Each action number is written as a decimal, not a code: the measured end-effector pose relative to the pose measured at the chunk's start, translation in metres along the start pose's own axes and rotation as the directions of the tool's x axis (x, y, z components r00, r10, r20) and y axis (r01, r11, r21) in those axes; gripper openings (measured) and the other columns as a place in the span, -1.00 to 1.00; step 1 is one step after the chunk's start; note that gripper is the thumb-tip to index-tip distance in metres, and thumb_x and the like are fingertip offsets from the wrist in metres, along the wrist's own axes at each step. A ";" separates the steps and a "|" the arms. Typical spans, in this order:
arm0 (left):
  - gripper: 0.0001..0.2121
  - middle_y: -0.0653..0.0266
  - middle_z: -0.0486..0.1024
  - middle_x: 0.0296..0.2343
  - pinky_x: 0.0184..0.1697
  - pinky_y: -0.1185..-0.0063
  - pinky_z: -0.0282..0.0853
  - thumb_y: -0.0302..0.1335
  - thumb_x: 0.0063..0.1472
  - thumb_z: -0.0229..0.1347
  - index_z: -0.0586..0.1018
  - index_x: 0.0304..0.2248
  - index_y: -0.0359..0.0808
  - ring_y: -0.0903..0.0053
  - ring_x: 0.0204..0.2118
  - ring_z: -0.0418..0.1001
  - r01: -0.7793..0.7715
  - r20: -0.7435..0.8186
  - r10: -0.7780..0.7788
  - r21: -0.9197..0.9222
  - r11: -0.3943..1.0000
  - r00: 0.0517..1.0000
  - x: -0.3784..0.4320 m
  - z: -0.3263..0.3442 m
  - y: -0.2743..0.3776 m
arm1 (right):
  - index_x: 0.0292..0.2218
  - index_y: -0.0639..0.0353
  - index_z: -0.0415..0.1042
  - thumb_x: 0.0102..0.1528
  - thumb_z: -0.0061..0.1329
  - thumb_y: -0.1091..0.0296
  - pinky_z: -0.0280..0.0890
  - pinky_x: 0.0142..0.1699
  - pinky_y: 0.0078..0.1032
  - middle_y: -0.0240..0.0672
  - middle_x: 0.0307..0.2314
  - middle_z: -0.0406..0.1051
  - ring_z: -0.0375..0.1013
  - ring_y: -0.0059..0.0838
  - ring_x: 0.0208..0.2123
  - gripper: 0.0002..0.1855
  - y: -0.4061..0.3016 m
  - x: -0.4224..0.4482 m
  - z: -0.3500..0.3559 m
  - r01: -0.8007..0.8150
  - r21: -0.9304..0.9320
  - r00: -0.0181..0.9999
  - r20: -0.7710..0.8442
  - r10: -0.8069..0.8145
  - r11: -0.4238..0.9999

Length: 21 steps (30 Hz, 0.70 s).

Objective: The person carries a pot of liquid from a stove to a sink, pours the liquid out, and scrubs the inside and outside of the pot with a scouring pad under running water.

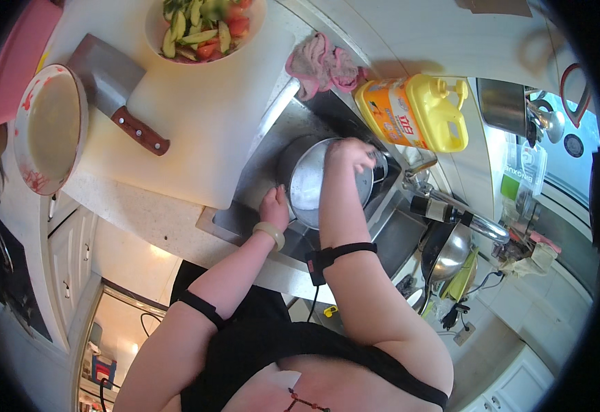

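A metal pot (305,180) sits tilted in the stainless steel sink (251,183), its inside pale and shiny. My left hand (274,208), with a pale bangle at the wrist, grips the near-left side of the pot at its rim; the fingers partly hide that spot. Across the pot's mouth reaches my right hand (352,153), at the far rim close to a loop handle (381,167). Its fingers are curled and blurred, so whether they hold anything is unclear. My right forearm covers part of the pot's opening.
Left of the sink, a cleaver (120,98) lies on a white cutting board (197,139). Bowls of cut vegetables (202,31) and cloudy liquid (53,129) stand nearby. A yellow detergent jug (413,113), a pink-edged cloth (323,67) and the faucet (465,213) border the sink.
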State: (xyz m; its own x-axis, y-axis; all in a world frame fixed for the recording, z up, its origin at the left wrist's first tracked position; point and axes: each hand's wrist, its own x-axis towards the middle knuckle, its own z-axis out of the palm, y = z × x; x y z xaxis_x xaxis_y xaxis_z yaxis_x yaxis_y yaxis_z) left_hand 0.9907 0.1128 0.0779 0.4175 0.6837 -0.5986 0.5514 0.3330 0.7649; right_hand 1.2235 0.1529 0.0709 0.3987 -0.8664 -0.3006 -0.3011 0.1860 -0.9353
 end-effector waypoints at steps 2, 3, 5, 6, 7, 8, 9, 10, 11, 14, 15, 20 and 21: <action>-0.66 -0.18 0.42 -0.50 -0.34 0.23 0.26 -0.28 0.28 -0.14 0.43 -0.49 -0.42 -0.09 -0.39 0.37 -0.037 0.000 0.037 -0.024 0.999 0.999 0.000 0.002 -0.003 | 0.03 0.19 0.05 0.20 -0.24 0.01 -0.08 0.17 -0.27 0.02 0.10 -0.05 0.02 -0.04 0.09 -0.47 0.019 -0.016 -0.031 0.267 -0.292 0.910 0.389 -0.141 0.918; -0.66 -0.18 0.42 -0.50 -0.34 0.23 0.26 -0.28 0.28 -0.14 0.43 -0.48 -0.41 -0.10 -0.39 0.37 -0.025 -0.004 0.025 -0.023 0.999 1.000 0.002 0.003 -0.004 | 0.08 0.28 -0.01 0.20 -0.24 0.04 -0.14 0.19 -0.26 0.08 0.06 -0.03 0.00 -0.04 0.08 -0.41 0.028 -0.030 -0.054 0.382 -0.236 0.765 0.623 -0.163 0.893; -0.66 -0.17 0.42 -0.51 -0.34 0.23 0.26 -0.28 0.28 -0.14 0.44 -0.48 -0.41 -0.10 -0.39 0.37 -0.004 0.000 0.004 -0.014 1.000 1.000 0.001 0.001 -0.004 | 0.12 0.35 -0.02 0.20 -0.23 0.10 -0.17 0.22 -0.41 -0.02 0.08 -0.04 0.00 -0.20 0.11 -0.38 0.041 -0.023 -0.102 0.586 -0.217 0.475 0.872 -0.115 0.780; -0.66 -0.17 0.42 -0.51 -0.34 0.22 0.26 -0.28 0.28 -0.14 0.44 -0.48 -0.41 -0.10 -0.39 0.36 -0.004 -0.012 0.004 -0.023 1.000 1.000 0.000 0.002 -0.002 | 0.10 0.33 0.03 0.19 -0.21 0.13 -0.15 0.21 -0.41 -0.04 0.06 0.01 0.02 -0.20 0.09 -0.43 0.041 -0.012 -0.121 0.549 -0.250 0.426 0.905 -0.009 0.798; -0.66 -0.18 0.42 -0.51 -0.34 0.22 0.26 -0.28 0.28 -0.14 0.44 -0.47 -0.41 -0.11 -0.39 0.36 -0.004 -0.022 0.003 -0.032 0.999 1.000 -0.001 0.002 -0.001 | 0.07 0.31 0.08 0.18 -0.20 0.16 -0.13 0.20 -0.41 -0.06 0.03 0.06 0.05 -0.19 0.07 -0.47 0.041 0.001 -0.140 0.512 -0.287 0.368 0.925 0.095 0.809; -0.67 -0.18 0.42 -0.51 -0.34 0.22 0.26 -0.28 0.28 -0.14 0.44 -0.47 -0.41 -0.11 -0.39 0.36 -0.003 -0.033 0.002 -0.042 0.999 0.999 -0.001 0.003 0.000 | 0.04 0.29 0.13 0.17 -0.18 0.19 -0.11 0.19 -0.41 -0.08 0.00 0.12 0.08 -0.19 0.05 -0.51 0.040 0.014 -0.156 0.478 -0.326 0.302 0.933 0.196 0.816; -0.67 -0.18 0.42 -0.51 -0.34 0.22 0.26 -0.28 0.28 -0.14 0.44 -0.47 -0.41 -0.11 -0.39 0.36 -0.013 -0.036 0.012 -0.028 1.000 0.999 -0.001 0.004 0.000 | 0.02 0.27 0.19 0.16 -0.16 0.23 -0.10 0.18 -0.42 -0.10 -0.03 0.17 0.10 -0.19 0.03 -0.55 0.038 0.027 -0.168 0.447 -0.370 0.229 0.927 0.296 0.814; -0.67 -0.18 0.42 -0.51 -0.35 0.22 0.27 -0.28 0.28 -0.14 0.44 -0.47 -0.41 -0.11 -0.39 0.36 -0.019 -0.034 0.019 -0.013 1.000 0.999 -0.001 0.004 -0.001 | -0.01 0.25 0.24 0.15 -0.15 0.26 -0.08 0.17 -0.42 -0.13 -0.06 0.23 0.13 -0.18 0.01 -0.59 0.037 0.039 -0.177 0.418 -0.420 0.156 0.907 0.391 0.806; -0.67 -0.18 0.42 -0.51 -0.35 0.22 0.27 -0.28 0.28 -0.14 0.44 -0.47 -0.41 -0.11 -0.39 0.36 -0.025 -0.037 0.025 0.004 1.000 0.999 0.000 0.003 -0.002 | -0.07 0.22 0.30 0.11 -0.11 0.29 -0.01 0.13 -0.41 -0.14 -0.11 0.26 0.16 -0.17 -0.02 -0.64 0.035 0.050 -0.179 0.700 -0.307 0.057 0.924 0.378 0.645; -0.66 -0.18 0.42 -0.50 -0.35 0.21 0.26 -0.28 0.28 -0.14 0.44 -0.49 -0.41 -0.11 -0.39 0.36 -0.029 -0.049 0.028 -0.009 1.000 0.998 -0.002 0.002 -0.001 | -0.26 0.14 0.42 -0.02 -0.03 0.39 0.15 0.01 -0.36 -0.16 -0.25 0.33 0.24 -0.11 -0.11 -0.78 0.036 0.076 -0.177 0.976 0.108 -0.187 0.861 0.473 0.190; -0.66 -0.18 0.42 -0.50 -0.35 0.21 0.26 -0.28 0.28 -0.13 0.44 -0.49 -0.41 -0.11 -0.39 0.36 -0.023 -0.043 0.023 -0.003 1.000 0.999 -0.003 0.003 0.000 | -0.32 0.12 0.43 -0.07 -0.02 0.42 0.19 -0.04 -0.32 -0.16 -0.29 0.34 0.26 -0.07 -0.15 -0.81 0.042 0.081 -0.171 0.965 0.142 -0.237 0.827 0.509 0.219; -0.66 -0.16 0.40 -0.52 -0.38 0.28 0.24 -0.29 0.28 -0.13 0.42 -0.48 -0.43 -0.04 -0.43 0.36 -0.028 -0.018 0.029 0.042 0.999 0.999 -0.002 0.001 -0.001 | -0.43 0.17 0.45 -0.18 -0.05 0.43 0.25 -0.14 -0.21 -0.13 -0.41 0.38 0.33 -0.04 -0.30 -0.83 0.067 0.068 -0.119 0.750 0.652 -0.562 0.719 0.409 -0.114; -0.65 -0.15 0.39 -0.54 -0.39 0.30 0.24 -0.28 0.28 -0.12 0.42 -0.49 -0.44 -0.01 -0.46 0.35 -0.030 -0.007 0.030 0.023 0.999 1.000 -0.003 0.004 0.002 | -0.42 0.16 0.46 -0.17 -0.06 0.39 0.25 -0.14 -0.20 -0.12 -0.42 0.39 0.33 -0.06 -0.29 -0.81 0.066 0.079 -0.093 0.676 0.679 -0.485 0.703 0.520 -0.288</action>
State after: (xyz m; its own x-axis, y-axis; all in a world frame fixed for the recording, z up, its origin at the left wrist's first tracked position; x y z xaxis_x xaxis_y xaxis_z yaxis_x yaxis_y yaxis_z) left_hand 0.9932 0.1088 0.0800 0.4291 0.6978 -0.5736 0.5549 0.2974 0.7769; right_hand 1.1545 0.0537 0.0028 0.2594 0.8428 -0.4715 0.9440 -0.3243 -0.0605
